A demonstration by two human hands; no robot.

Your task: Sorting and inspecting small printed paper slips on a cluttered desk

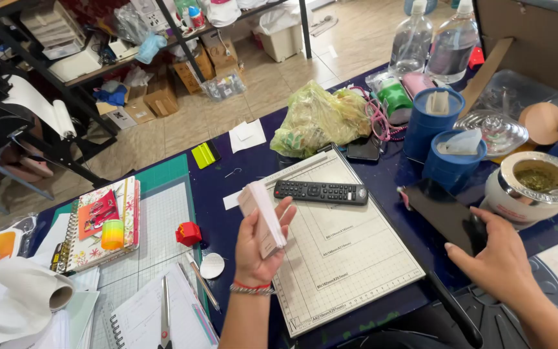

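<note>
Left hand (261,242) raised over the paper trimmer (343,245), fingers clamped on a stack of cards (263,213). Right hand (489,255) resting flat, fingers loosely spread, on the trimmer's black handle (444,213). Nothing laid on the grid yet; cutting apparently not begun.

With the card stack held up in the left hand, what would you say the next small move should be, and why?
Probably lower the card stack onto the gridded cutting board. The left hand holds it upright just above the board's left edge, while the right hand rests by the cutter arm. The remote lies across the board's top, so the lower grid is the free spot.
</note>
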